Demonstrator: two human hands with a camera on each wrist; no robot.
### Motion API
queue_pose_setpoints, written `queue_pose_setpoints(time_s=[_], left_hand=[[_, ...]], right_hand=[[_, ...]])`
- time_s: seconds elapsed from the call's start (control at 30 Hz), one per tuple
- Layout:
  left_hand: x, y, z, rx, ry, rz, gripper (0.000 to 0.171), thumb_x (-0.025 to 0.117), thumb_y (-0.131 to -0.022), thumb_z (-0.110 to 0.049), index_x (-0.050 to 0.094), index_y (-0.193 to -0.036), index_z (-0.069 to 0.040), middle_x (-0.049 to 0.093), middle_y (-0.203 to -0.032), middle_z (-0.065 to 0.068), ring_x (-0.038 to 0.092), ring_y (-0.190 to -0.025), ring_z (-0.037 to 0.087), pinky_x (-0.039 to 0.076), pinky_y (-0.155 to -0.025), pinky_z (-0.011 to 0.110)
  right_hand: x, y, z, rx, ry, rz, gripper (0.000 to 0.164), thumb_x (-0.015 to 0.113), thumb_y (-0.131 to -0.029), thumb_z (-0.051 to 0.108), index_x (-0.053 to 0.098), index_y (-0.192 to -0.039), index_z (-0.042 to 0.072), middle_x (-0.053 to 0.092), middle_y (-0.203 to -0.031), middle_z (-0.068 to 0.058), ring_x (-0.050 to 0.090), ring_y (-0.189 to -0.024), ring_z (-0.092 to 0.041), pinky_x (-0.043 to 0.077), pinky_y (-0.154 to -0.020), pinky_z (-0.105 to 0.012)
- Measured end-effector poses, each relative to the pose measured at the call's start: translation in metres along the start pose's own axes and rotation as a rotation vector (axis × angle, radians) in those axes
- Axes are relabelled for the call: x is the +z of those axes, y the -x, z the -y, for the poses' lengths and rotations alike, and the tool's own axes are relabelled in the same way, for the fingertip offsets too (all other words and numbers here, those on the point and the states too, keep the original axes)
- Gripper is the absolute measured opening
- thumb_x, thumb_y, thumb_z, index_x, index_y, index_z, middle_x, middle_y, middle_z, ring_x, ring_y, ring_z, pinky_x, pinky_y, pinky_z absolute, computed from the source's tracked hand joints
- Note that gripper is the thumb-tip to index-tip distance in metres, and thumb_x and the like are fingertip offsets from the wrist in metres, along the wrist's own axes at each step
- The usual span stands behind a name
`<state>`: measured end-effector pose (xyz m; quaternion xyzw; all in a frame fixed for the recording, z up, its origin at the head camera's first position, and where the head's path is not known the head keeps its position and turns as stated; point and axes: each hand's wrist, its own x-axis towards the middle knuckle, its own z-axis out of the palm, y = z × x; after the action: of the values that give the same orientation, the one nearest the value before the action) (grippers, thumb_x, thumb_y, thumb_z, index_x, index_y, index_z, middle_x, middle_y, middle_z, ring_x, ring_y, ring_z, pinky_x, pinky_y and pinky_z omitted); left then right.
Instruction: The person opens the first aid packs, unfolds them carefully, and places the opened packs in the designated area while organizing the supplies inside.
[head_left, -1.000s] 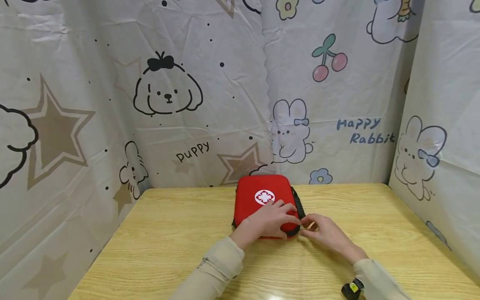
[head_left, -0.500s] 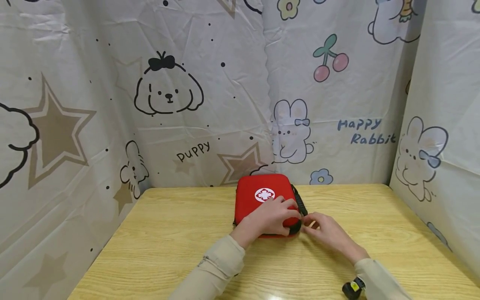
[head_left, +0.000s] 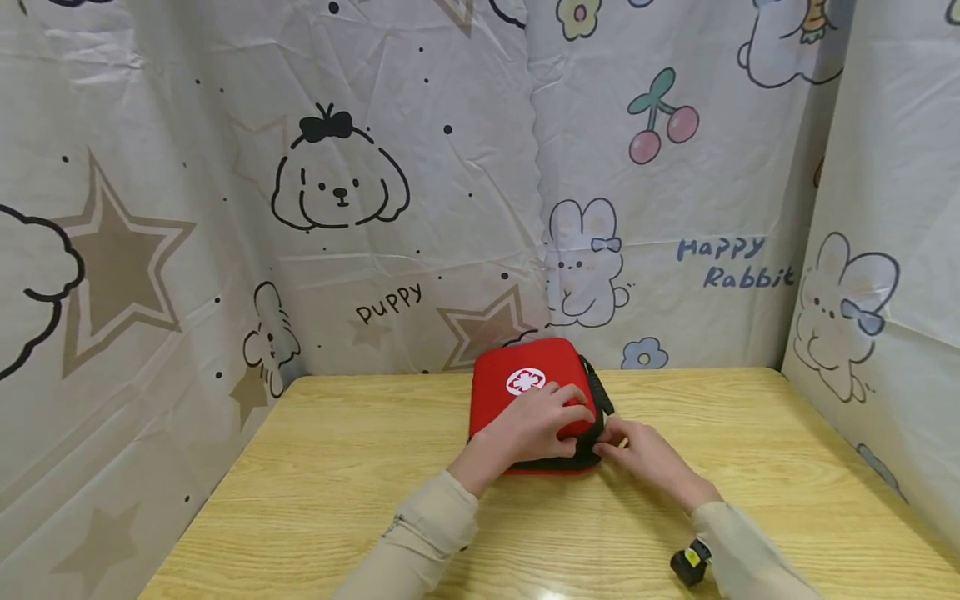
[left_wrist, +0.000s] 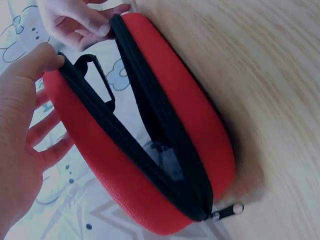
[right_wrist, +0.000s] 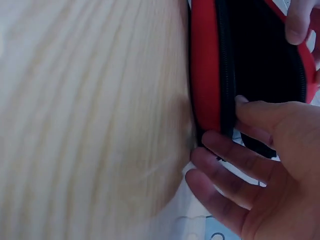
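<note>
A red first-aid case with a white cross emblem lies at the table's far side, its lid partly raised along the near edge. My left hand grips the lid, thumb on its black zipper rim and fingers over the red top. At the near right corner, my right hand pinches the lower half's rim between thumb and fingers. In the left wrist view the two zipped edges stand apart, and a zipper pull hangs at one end of the gap. The right wrist view shows a dark interior; its contents cannot be made out.
A black carry strap sits on the case's right side. The wooden table meets patterned curtains at its back and sides. A small black device sits by the right sleeve.
The lid's near edge has risen and the dark gap beneath it has widened. My left hand has gone up slightly with the lid; my right hand has shifted slightly at the corner.
</note>
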<state>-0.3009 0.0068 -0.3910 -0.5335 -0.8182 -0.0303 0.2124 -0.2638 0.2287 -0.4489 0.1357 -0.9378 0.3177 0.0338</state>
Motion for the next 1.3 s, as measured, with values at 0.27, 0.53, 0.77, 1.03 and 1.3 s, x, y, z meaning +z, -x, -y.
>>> queue_pose_setpoints(time_s=[0.27, 0.53, 0.77, 1.03, 1.3], left_hand=[[-0.017, 0.015, 0.011, -0.102, 0.078, -0.137, 0.030, 0.070, -0.086, -0.023, 0.067, -0.116, -0.024, 0.060, -0.120, -0.003, 0.059, -0.104, 0.010, 0.050, -0.091, 0.021], [-0.037, 0.040, 0.021, -0.236, 0.149, -0.240, 0.037, 0.074, -0.085, -0.022, 0.063, -0.119, -0.020, 0.056, -0.130, 0.000, 0.054, -0.116, 0.015, 0.055, -0.087, 0.024], [-0.064, 0.073, 0.037, -0.443, 0.320, -0.313, 0.043, 0.074, -0.083, -0.010, 0.054, -0.121, -0.013, 0.048, -0.140, 0.004, 0.056, -0.118, 0.020, 0.057, -0.089, 0.032], [-0.080, 0.111, 0.053, -0.631, 0.415, -0.238, 0.066, 0.073, -0.086, -0.016, 0.045, -0.145, -0.022, 0.037, -0.136, 0.006, 0.060, -0.093, 0.024, 0.054, -0.075, 0.029], [-0.087, 0.149, 0.066, -0.789, 0.506, -0.088, 0.072, 0.076, -0.089, -0.031, 0.039, -0.150, -0.022, 0.039, -0.130, 0.005, 0.056, -0.107, 0.026, 0.054, -0.089, 0.042]], right_hand=[[-0.004, -0.005, 0.012, 0.058, 0.028, 0.024, 0.007, 0.070, -0.089, 0.018, 0.064, -0.091, 0.014, 0.065, -0.083, 0.002, 0.055, -0.071, -0.011, 0.044, -0.064, -0.030], [-0.003, -0.006, 0.019, 0.167, 0.017, 0.054, 0.037, 0.068, -0.087, 0.021, 0.064, -0.122, 0.007, 0.064, -0.089, -0.002, 0.054, -0.060, -0.014, 0.043, -0.055, -0.031], [-0.008, -0.005, 0.016, 0.173, 0.123, 0.064, 0.052, 0.064, -0.091, 0.025, 0.056, -0.137, 0.004, 0.066, -0.092, 0.000, 0.055, -0.067, -0.012, 0.040, -0.059, -0.031], [-0.017, 0.001, 0.006, 0.194, 0.071, 0.080, 0.055, 0.063, -0.091, 0.022, 0.052, -0.140, 0.000, 0.064, -0.092, -0.002, 0.053, -0.063, -0.014, 0.039, -0.056, -0.031], [-0.024, 0.014, -0.005, 0.176, 0.033, 0.074, 0.054, 0.062, -0.093, 0.020, 0.051, -0.140, -0.004, 0.063, -0.091, -0.004, 0.051, -0.055, -0.014, 0.042, -0.051, -0.031]])
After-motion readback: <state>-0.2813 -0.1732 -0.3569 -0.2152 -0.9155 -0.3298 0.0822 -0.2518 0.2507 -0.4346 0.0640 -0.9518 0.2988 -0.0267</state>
